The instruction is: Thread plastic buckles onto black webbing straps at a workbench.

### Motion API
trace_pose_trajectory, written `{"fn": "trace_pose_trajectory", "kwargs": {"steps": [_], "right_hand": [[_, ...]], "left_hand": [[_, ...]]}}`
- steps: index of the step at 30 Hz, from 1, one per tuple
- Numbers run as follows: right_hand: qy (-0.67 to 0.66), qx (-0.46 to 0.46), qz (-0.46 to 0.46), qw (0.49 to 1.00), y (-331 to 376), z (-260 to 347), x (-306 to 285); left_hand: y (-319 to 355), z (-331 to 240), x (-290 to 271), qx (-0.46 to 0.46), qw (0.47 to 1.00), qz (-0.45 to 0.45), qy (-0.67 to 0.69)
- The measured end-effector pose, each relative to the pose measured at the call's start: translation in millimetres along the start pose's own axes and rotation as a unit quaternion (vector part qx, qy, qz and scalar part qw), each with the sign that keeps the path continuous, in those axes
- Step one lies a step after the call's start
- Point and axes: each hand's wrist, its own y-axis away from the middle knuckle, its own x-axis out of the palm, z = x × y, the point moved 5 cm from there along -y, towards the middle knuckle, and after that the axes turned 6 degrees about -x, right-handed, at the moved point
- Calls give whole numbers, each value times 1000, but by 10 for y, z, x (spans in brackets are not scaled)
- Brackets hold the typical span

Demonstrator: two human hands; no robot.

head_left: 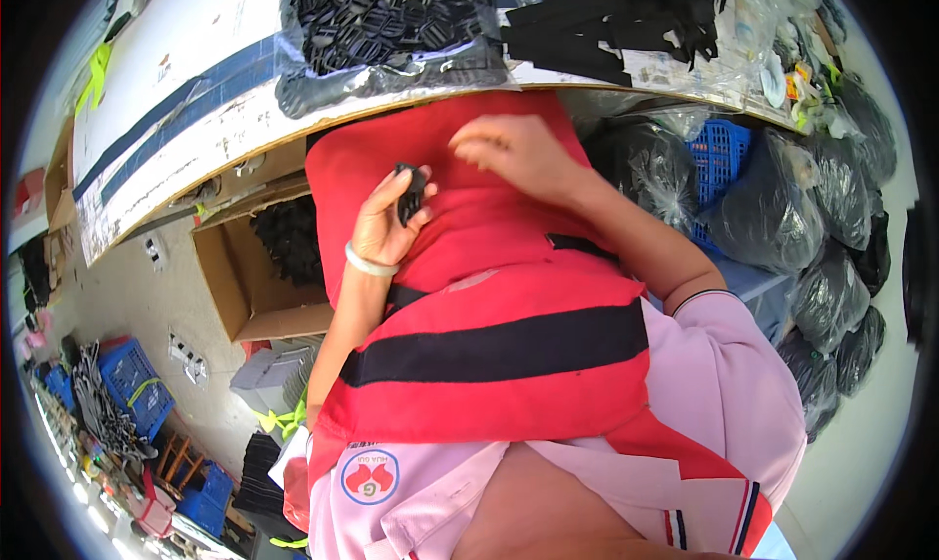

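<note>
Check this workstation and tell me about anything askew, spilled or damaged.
Nothing looks spilled or damaged. The red life vest lies on the lap, the left hand grips a black buckle, and the right hand presses the vest's top. The cardboard box beside it stands tilted under the table.

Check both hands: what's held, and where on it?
Left hand holds a black plastic buckle, pinched at its lower end between thumb and fingers. Right hand grips nothing I can make out; it rests bent on the red vest.
</note>
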Motion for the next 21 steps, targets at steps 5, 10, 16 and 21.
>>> {"fn": "trace_pose_trajectory", "kwargs": {"steps": [5, 10, 16, 21], "right_hand": [[302, -118, -286, 902, 41, 117, -1252], [441, 30, -349, 826, 292, -132, -1958], [373, 56, -465, 801, 302, -505, -2364], [144, -177, -562, 795, 226, -240, -2382]], "left_hand": [[82, -108, -137, 13, 994, 67, -84], [79, -23, -51, 45, 988, -4, -146], [-26, 50, 23, 21, 976, 13, -218], [-42, 66, 90, 32, 971, -12, -237]]}}
